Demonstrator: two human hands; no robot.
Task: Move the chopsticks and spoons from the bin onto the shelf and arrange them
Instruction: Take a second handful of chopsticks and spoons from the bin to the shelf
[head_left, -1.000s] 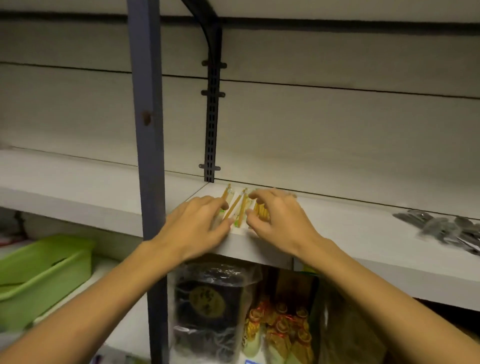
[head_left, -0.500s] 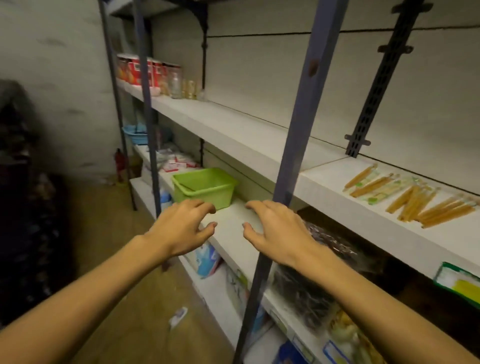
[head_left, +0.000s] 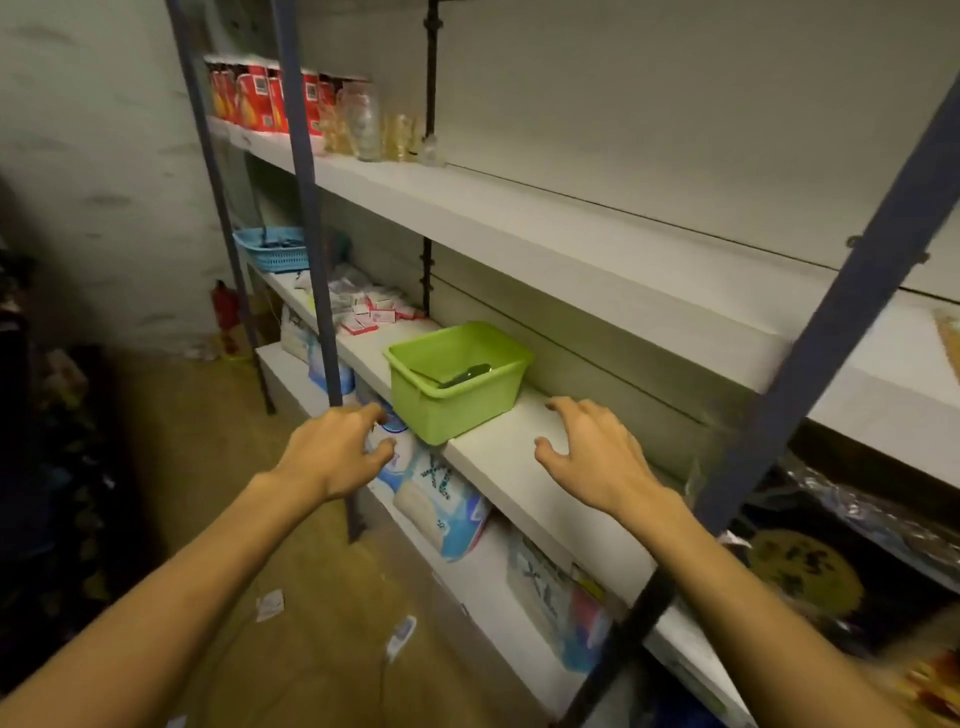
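Sitting on the middle shelf (head_left: 524, 467) is the green bin (head_left: 457, 382), and it is holding a few dark spoons (head_left: 460, 375) lying against its far wall; you cannot make out their number. Farther along that shelf a blue basket (head_left: 272, 249) is standing with something dark inside, too blurred to name, and small packets (head_left: 366, 306) are lying between basket and bin. Red boxes (head_left: 262, 96) and glass jars (head_left: 363, 124) are lining the far end of the upper shelf (head_left: 571, 234). At the right edge of the upper shelf a blurred sliver of the chopsticks (head_left: 950, 338) is showing.

Your left hand (head_left: 332, 452) is hovering just left of the bin, in front of the shelf edge, fingers loosely curled and gripping nothing. Your right hand (head_left: 597, 452) is hanging over the bare shelf just right of the bin, fingers spread and relaxed, also holding nothing. Both palms are facing down, with the bin between them.
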